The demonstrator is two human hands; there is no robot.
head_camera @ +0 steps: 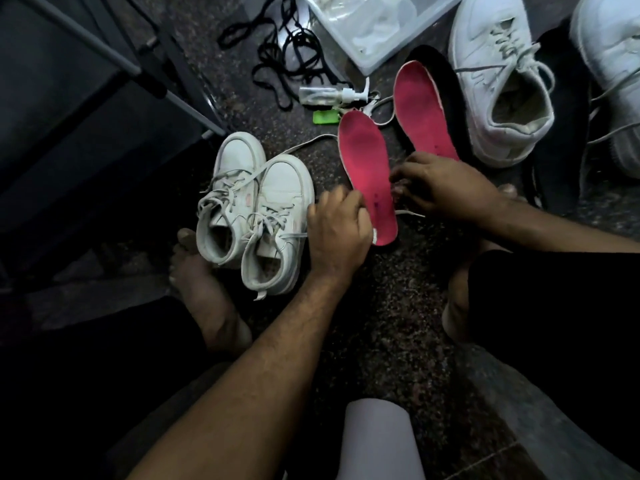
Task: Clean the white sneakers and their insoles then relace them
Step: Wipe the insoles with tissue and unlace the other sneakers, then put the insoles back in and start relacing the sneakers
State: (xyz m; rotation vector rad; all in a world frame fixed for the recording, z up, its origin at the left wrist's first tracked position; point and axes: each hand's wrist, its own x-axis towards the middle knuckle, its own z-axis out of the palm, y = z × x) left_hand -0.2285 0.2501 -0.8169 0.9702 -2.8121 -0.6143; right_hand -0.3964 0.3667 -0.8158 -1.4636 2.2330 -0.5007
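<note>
Floor: dark speckled stone [381, 306], dim, with a person seated on it, bare feet either side of the work.
Hidden or unclear: a pale rounded object [377, 441] at the bottom edge was cut off and I could not tell what it was; a second large white sneaker [613, 64] ran off the right edge; the clear plastic box [367, 32] ran off the top, its contents blurred.
Left hand: the left hand [337, 230] had its fingers curled round the near edge of the nearer pink insole [367, 174]; the fingertips were tucked under and out of sight.
Right hand: the right hand [440, 185] lay at the far edge of that same insole, fingers bent and close together; whether they pinched the insole or the white lace [410, 213] under them, I could not tell.
Sneakers: the small white pair [256, 209] stood side by side, laced, just left of the left hand.
Second insole: the other pink insole [422, 109] lay beyond, its heel end under the right hand, resting partly on a black insole [446, 77].
Nearby: a large white sneaker [498, 81] at right; a spray bottle [329, 95], a green tag [325, 116] and black laces [287, 64] farther off.
</note>
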